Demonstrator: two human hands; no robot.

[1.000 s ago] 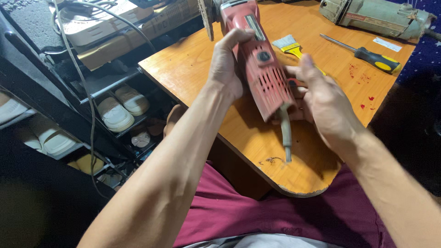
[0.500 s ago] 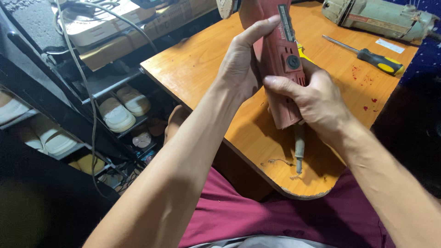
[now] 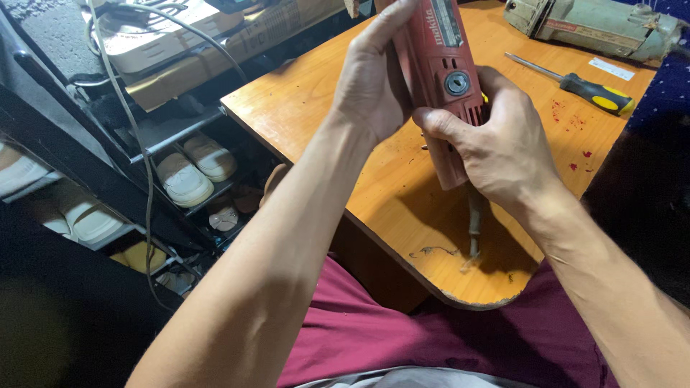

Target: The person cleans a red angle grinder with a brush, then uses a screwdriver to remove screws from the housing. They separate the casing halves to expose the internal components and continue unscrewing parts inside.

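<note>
Lifted off the table since a second ago, the red grinder [image 3: 440,79] now stands nearly upright in both hands, its stub of cord [image 3: 474,223] hanging straight down to just above the wood; before, it lay flat with the cord trailing along the top.

From the head camera: the left hand [image 3: 374,86] wraps the body from nine o'clock, fingers reaching up along the housing. The right hand [image 3: 503,144] clasps the lower end from four o'clock, thumb [image 3: 438,123] pressed across the front just beneath the round black cap [image 3: 457,82]. Both hands are closed firmly on the tool. It sits above the middle of the orange table [image 3: 330,108], over the person's lap.

At two o'clock lies a screwdriver [image 3: 575,82] with a yellow and black handle, well apart from the hands, and beyond it a grey-green grinder [image 3: 589,29] on its side. At nine o'clock, below the table edge, pale shoes [image 3: 194,169] sit on a dark rack.

To handle it well, I'd judge the left hand should keep the body steady while the right works near the cap.
</note>
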